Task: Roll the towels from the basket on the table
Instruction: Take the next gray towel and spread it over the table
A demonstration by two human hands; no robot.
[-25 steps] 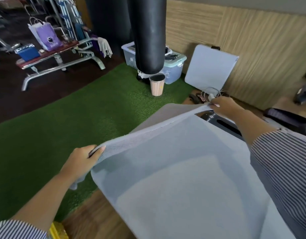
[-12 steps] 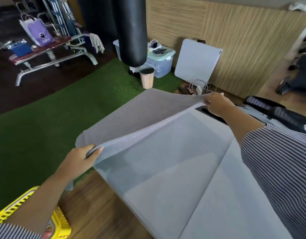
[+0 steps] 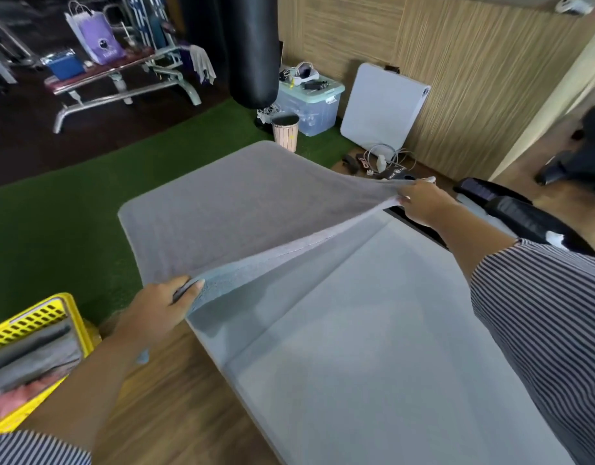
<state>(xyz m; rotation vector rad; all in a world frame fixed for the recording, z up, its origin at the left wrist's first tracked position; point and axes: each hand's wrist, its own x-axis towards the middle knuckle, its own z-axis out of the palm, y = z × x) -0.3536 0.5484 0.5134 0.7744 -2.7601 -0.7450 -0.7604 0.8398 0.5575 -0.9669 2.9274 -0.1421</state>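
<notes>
From the head camera, a grey towel (image 3: 255, 209) is stretched out above the pale surface (image 3: 373, 347). The left hand (image 3: 161, 307) pinches the towel's near corner at the surface's left edge, and the right hand (image 3: 423, 203) grips the other near corner toward the surface's far end. A yellow basket (image 3: 47, 313) holding more folded cloth sits left of the surface.
</notes>
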